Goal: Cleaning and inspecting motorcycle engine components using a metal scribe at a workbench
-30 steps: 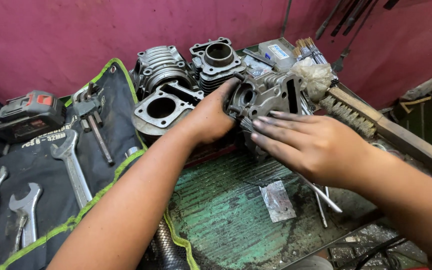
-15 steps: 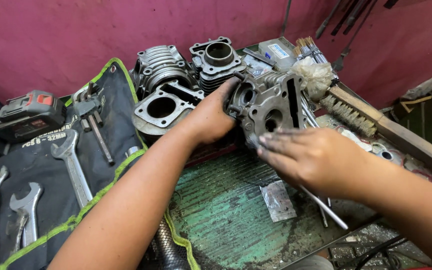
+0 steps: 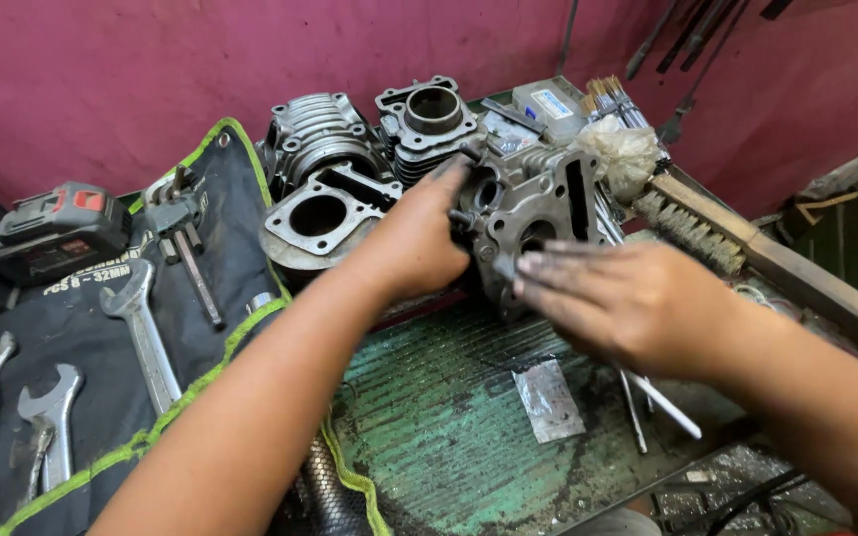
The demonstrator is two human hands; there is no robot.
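A grey metal engine cylinder head (image 3: 538, 203) stands on edge on the green workbench (image 3: 449, 437). My left hand (image 3: 414, 243) grips its left side, fingers curled over the top edge. Just in front of its lower face is my right hand (image 3: 628, 303), palm down, with the fingertips touching the casting. A thin metal rod (image 3: 662, 397) sticks out from under that hand; I cannot tell whether the hand holds it.
Behind stand a finned cylinder (image 3: 315, 149), a cylinder block (image 3: 429, 119) and a flat-faced cylinder (image 3: 320, 218). A dark tool roll (image 3: 101, 337) with wrenches lies left, with a battery pack (image 3: 57, 233). A wire brush (image 3: 707, 223) lies right, a small plastic bag (image 3: 548, 397) in front.
My right hand has slid left and down along the cylinder head's face, and the head has tipped a little more upright under my left hand.
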